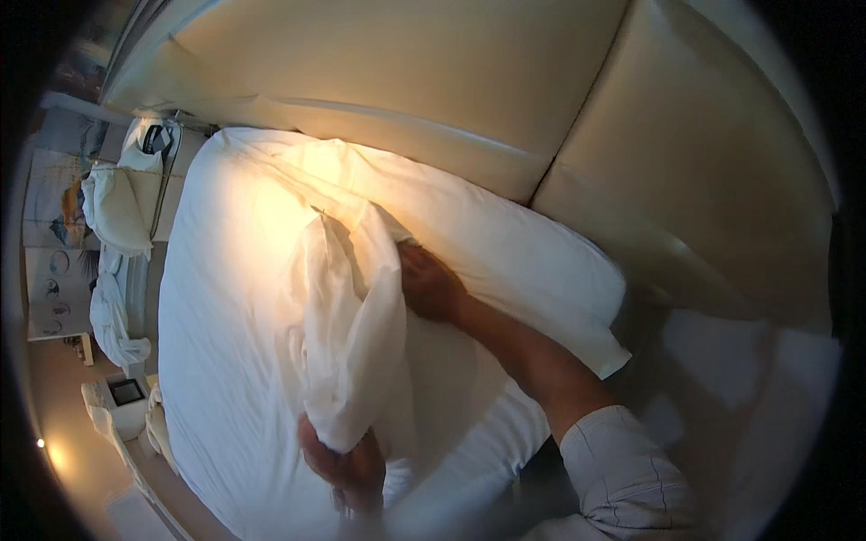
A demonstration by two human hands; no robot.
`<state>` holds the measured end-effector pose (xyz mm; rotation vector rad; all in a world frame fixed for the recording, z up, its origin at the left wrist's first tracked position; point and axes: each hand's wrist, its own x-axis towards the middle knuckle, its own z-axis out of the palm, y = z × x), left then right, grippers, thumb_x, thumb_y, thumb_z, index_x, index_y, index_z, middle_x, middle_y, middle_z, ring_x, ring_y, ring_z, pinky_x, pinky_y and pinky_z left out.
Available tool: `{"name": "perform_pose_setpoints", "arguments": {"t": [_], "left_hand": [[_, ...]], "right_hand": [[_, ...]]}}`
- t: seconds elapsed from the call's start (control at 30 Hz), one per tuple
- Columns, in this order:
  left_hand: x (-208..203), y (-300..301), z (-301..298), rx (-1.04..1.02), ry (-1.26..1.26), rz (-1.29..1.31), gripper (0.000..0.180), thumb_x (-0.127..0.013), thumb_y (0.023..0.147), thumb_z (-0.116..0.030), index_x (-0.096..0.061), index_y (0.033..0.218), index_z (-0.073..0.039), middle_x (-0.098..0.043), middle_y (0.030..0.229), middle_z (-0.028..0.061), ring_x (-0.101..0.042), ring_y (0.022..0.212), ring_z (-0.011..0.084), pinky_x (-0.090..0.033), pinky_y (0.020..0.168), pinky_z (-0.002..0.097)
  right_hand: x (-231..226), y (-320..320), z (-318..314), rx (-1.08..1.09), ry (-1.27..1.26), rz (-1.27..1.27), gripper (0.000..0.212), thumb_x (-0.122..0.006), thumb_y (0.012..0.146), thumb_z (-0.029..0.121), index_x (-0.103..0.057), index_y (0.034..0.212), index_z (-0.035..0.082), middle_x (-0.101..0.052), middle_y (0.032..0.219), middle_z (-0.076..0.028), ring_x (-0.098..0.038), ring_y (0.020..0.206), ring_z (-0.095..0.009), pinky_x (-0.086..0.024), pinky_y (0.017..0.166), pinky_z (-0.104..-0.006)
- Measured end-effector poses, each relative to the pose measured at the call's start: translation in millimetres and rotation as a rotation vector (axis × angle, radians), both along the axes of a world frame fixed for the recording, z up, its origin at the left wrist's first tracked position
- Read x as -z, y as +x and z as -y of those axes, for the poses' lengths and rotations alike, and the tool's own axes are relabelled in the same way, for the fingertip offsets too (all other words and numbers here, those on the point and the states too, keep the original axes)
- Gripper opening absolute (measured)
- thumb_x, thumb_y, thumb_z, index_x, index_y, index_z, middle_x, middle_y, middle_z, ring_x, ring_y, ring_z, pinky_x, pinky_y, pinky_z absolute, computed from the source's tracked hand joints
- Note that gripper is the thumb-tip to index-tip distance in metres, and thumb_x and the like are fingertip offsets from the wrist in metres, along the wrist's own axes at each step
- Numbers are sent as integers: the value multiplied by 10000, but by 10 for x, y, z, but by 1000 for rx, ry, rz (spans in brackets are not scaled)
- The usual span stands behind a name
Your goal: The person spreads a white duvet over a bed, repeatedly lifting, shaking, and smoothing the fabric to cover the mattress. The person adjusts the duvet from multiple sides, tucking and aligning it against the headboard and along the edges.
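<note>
A bunched white sheet (347,338) rises in loose folds over the bed, stretched between my two hands. My left hand (347,464), low in the view, is closed around the near end of the bunch. Farther away and to the right, my right hand (429,284) grips the side of the same cloth; its fingertips are hidden behind a fold. Under the bunch lies the white-covered bed (212,361), its cover lightly creased and brightly lit near the far end.
A tall padded beige headboard (379,68) runs along the far side and right. Draped white linens (117,212) sit off the bed's left side, with a small white cabinet (131,410) nearer. A wall lamp (41,443) glows at far left. Pale floor (722,388) shows at right.
</note>
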<state>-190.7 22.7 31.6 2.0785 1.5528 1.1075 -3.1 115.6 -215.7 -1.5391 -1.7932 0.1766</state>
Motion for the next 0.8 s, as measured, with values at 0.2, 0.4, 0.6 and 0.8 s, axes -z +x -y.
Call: {"name": "perform_pose_setpoints", "arguments": {"t": [0.2, 0.4, 0.6, 0.8], "left_hand": [[60, 28, -93, 31, -37, -53, 316, -743, 781, -42, -556, 1033, -6, -616, 939, 127, -590, 827, 234, -487, 759, 359], [476, 489, 83, 202, -114, -76, 366, -727, 687, -22, -561, 1013, -26, -598, 936, 156, -581, 862, 356, -473, 757, 425], [1045, 981, 393, 558, -245, -301, 559, -757, 658, -69, -518, 1162, -36, -580, 1070, 151, -524, 1038, 369, -389, 929, 475], [647, 737, 583, 650, -303, -184, 585, -743, 759, -125, -483, 1274, -32, -487, 1277, 207, -461, 1201, 386, -347, 1031, 532]], "right_hand": [[-198, 993, 51, 380, -119, 212, 459, -629, 858, 241, -534, 1266, 57, -457, 1368, -160, -354, 1332, -353, -261, 1096, -542], [-741, 700, 1888, 279, -243, 95, 492, -662, 811, 137, -522, 1279, 70, -457, 1356, -158, -385, 1310, -355, -283, 1084, -558], [-230, 1193, 3299, 563, -329, 69, 503, -684, 787, 99, -537, 1267, 88, -465, 1330, -161, -426, 1271, -347, -339, 1057, -505], [-684, 1320, 2999, 800, -176, -176, 409, -614, 825, 49, -526, 1222, 4, -520, 1243, -187, -505, 1153, -347, -413, 977, -443]]}}
